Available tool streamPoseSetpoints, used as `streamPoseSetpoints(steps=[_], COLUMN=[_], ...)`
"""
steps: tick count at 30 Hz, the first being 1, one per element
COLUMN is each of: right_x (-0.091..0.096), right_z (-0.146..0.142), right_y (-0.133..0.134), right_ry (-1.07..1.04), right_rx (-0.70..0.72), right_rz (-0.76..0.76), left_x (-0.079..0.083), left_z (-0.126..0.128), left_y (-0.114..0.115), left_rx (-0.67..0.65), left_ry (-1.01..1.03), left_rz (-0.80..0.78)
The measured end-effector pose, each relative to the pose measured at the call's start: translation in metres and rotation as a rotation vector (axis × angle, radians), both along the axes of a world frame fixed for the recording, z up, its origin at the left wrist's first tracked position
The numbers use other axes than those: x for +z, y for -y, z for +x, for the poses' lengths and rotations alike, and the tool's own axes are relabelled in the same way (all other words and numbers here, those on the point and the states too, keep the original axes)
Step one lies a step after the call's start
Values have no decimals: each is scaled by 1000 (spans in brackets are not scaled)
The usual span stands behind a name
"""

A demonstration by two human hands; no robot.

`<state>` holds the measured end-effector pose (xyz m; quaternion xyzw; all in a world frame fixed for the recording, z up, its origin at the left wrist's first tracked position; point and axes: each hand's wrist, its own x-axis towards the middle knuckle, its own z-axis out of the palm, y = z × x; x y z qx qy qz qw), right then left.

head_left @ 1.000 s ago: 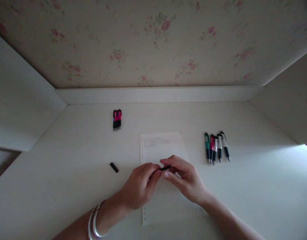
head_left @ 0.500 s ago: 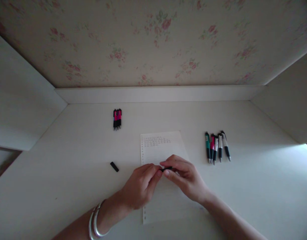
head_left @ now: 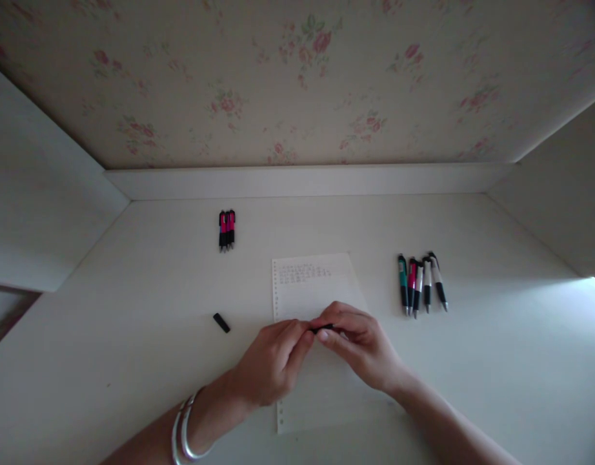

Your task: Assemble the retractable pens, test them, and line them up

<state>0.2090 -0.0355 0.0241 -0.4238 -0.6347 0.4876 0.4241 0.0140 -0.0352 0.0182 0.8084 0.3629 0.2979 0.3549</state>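
Observation:
My left hand (head_left: 273, 361) and my right hand (head_left: 360, 345) meet over a sheet of paper (head_left: 317, 297). Between their fingertips is a slim black piece (head_left: 322, 328), like part of a pen. Most of it hides behind the fingers, so its exact kind does not show. The left thumb and fingers pinch one end, and the right thumb and fingers close around the other. Several lines of handwriting run across the top of the paper, which has punched holes down its left edge. A short black tube-like piece (head_left: 221, 323) lies on the table left of the paper.
Several pink-and-black pens (head_left: 227, 230) lie side by side at the back left. On the right, several pens (head_left: 418, 284) in green, pink and white lie in a row. A floral wall (head_left: 297, 84) and white side panels (head_left: 36, 181) surround the white table (head_left: 147, 278).
Both hands keep nearly the same place, pinching the black piece. The right index finger has shifted slightly closer to the left fingertips. The pens, paper and loose black piece stay put.

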Motion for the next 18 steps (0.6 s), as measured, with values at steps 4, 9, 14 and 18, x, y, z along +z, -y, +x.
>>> streamPoseSetpoints(steps=[4,9,14,18], right_x=[1,-1,-2,-2], right_z=[-1,-1,1,1], right_y=[-1,0,-1,-1], right_ry=[38,-15,-27,1], right_rx=[-62,-49,32,-25], right_rz=[2,-56,-19,-12], left_x=[-1,-4,0,-1], left_z=[1,0,0,1], left_y=[1,1,0,2], left_rx=[49,21,-2,25], left_ry=[-4,17,10,-13], left_rz=[-70,-19,-23,-91])
